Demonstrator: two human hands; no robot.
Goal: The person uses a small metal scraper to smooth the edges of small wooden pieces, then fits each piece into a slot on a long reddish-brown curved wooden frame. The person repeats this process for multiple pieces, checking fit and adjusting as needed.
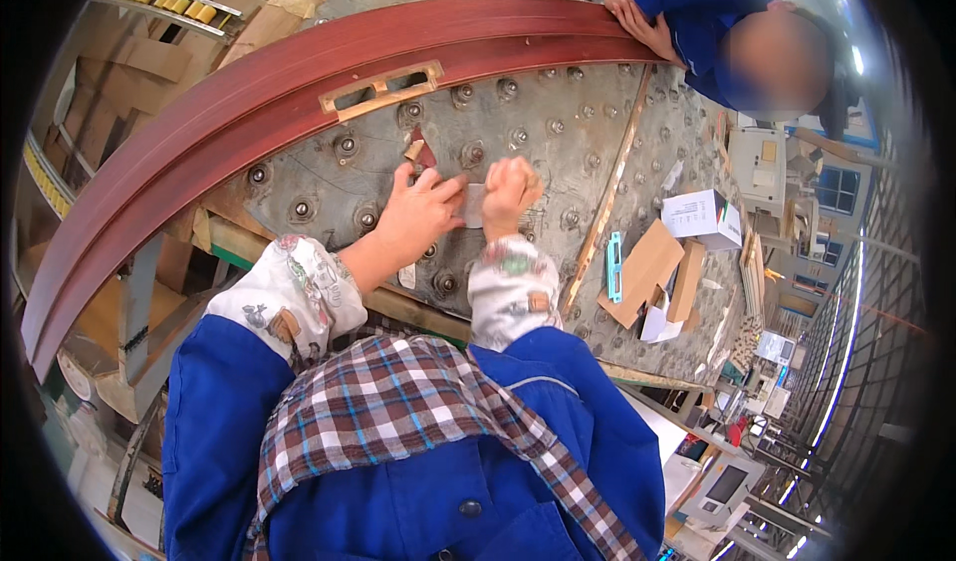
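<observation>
Over the metal table, my left hand [418, 213] has its fingers spread, the tips reaching toward a small flat pale grey piece [474, 206]. My right hand [507, 199] is closed at the other edge of this piece. Something tan shows by its knuckles, but what it grips is hidden. Just beyond my left fingertips lie a dark red scrap [424, 147] and a small tan roll [413, 151]. A long, curved, red-brown wooden moulding [239, 88] arcs across the far side and down the left. Against its inner edge rests a pale wooden piece with two slots [381, 91].
Metal ball rollers [472, 154] stud the table. A co-worker's hand [645, 29] rests on the moulding's far right end. To the right are a wooden strip [612, 188], a turquoise tool [613, 266], opened cardboard [642, 274] and a white box [702, 219].
</observation>
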